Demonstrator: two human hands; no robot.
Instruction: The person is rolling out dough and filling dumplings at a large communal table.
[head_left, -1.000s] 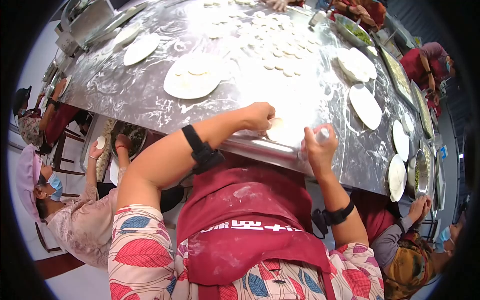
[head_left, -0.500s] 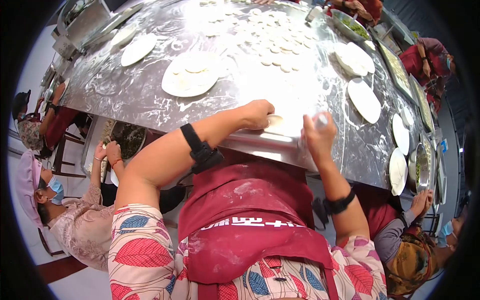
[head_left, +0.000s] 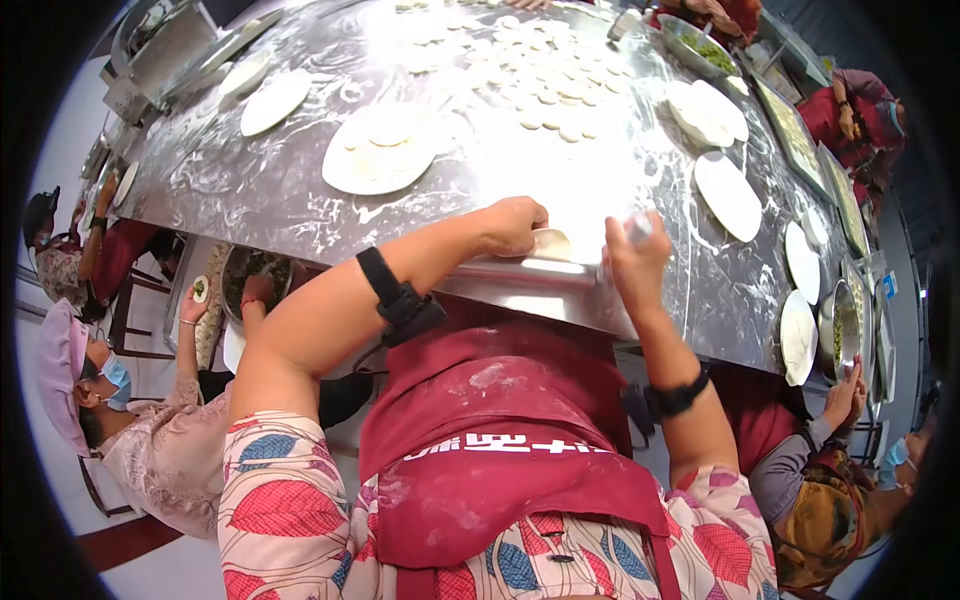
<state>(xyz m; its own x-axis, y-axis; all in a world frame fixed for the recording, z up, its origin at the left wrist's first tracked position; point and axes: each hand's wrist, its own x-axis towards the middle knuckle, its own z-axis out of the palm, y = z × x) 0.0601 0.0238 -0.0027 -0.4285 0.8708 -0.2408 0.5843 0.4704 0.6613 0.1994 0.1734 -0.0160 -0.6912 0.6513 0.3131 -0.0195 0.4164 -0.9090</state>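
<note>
my left hand point(head_left: 515, 225) pinches the dough wrapper point(head_left: 550, 243) at the near table point(head_left: 280, 190) edge; right hand point(head_left: 632, 262) grips the rolling pin point(head_left: 640, 228). i judge the wrapper could slip off.

The glossy steel surface point(head_left: 300, 190) is showing matt flour smears, soft pale dough point(head_left: 550, 243) lying at its six o'clock edge.

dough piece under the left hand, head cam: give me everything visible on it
The dough piece is a small, pale cream round, flat and soft-looking, lying on the floured metal table near its front edge. The left hand rests on its left side, fingers covering part of it, so its full outline is hidden. The right hand is just to its right, closed around a pale rolling pin; whether the pin touches the dough cannot be told.
</note>
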